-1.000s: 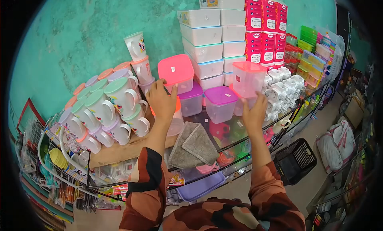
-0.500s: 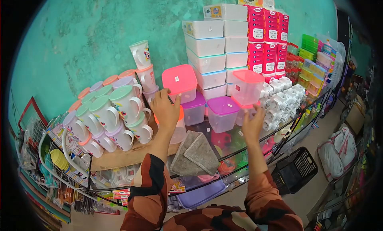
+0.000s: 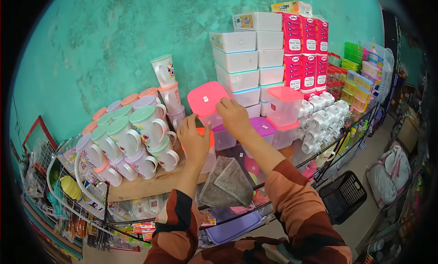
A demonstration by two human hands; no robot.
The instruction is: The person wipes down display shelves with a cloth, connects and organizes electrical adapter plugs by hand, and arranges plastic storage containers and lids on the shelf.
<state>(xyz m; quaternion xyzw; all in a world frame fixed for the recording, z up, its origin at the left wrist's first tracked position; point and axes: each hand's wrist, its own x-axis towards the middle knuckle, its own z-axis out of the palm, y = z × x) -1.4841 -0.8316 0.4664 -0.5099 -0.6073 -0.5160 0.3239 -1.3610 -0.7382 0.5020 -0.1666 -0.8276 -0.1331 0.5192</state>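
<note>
A clear container with a pink lid [image 3: 203, 98] sits above the orange-lidded one, between my two hands. My right hand [image 3: 233, 117] grips its right side, fingers on the lid's edge. My left hand [image 3: 193, 137] is at its lower front, fingers apart, close to the orange-lidded container [image 3: 208, 158]. Behind my right arm are purple-lidded containers [image 3: 262, 126]. Another pink-lidded container [image 3: 284, 109] stands to the right. A folded grey cloth [image 3: 226, 182] lies on the front of the shelf.
Lidded mugs [image 3: 132, 132] are stacked on a wooden board [image 3: 137, 188] at left. White boxes [image 3: 237, 61] and pink packs [image 3: 308, 49] rise behind. White plastic pieces [image 3: 321, 120] stand at right. A black basket [image 3: 342, 195] is on the floor.
My right hand has moved left from beside the right-hand pink-lidded container to the pink-lidded one in the middle. My left hand has dropped lower. The view has shifted slightly.
</note>
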